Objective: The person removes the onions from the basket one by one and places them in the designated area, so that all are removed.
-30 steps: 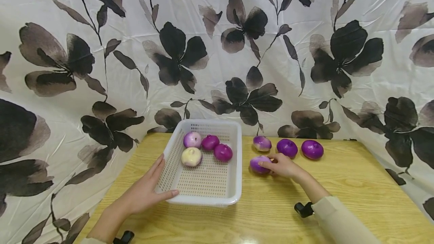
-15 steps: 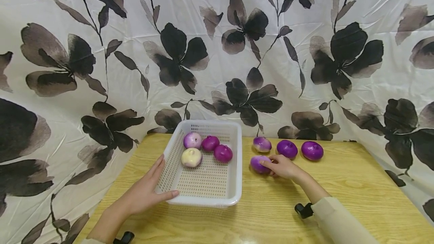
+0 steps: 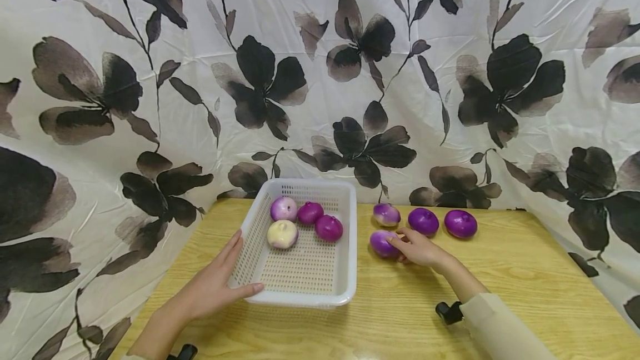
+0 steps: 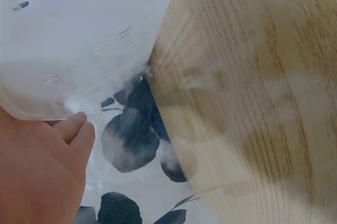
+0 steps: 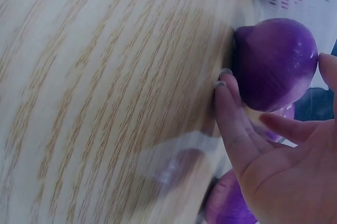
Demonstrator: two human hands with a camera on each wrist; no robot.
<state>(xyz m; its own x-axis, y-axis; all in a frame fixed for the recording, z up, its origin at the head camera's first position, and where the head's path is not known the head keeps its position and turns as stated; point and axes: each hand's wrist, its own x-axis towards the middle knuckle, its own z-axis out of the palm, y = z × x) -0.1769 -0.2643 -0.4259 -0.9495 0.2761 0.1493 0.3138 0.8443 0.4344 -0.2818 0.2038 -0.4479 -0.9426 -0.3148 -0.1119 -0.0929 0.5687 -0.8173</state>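
Observation:
My right hand (image 3: 419,249) holds a purple onion (image 3: 383,244) on the table, right of a white perforated basket (image 3: 352,271). In the right wrist view, the thumb meets one side of this onion (image 5: 276,60), with the fingers (image 5: 234,124) bent around the other. My left hand (image 3: 212,288) rests against the basket's near left corner, fingers extended along its side and thumb on the rim. The left wrist view shows those fingers (image 4: 79,134) at the rim. Inside the basket lie a pale yellow onion (image 3: 282,234), a whitish-purple onion (image 3: 284,209) and two magenta onions (image 3: 329,228).
Behind the right hand, a whitish-purple onion (image 3: 386,215) and two dark purple onions (image 3: 423,221) stand in a row on the wooden table (image 3: 505,271). A floral cloth (image 3: 300,99) hangs behind the table and covers its left side.

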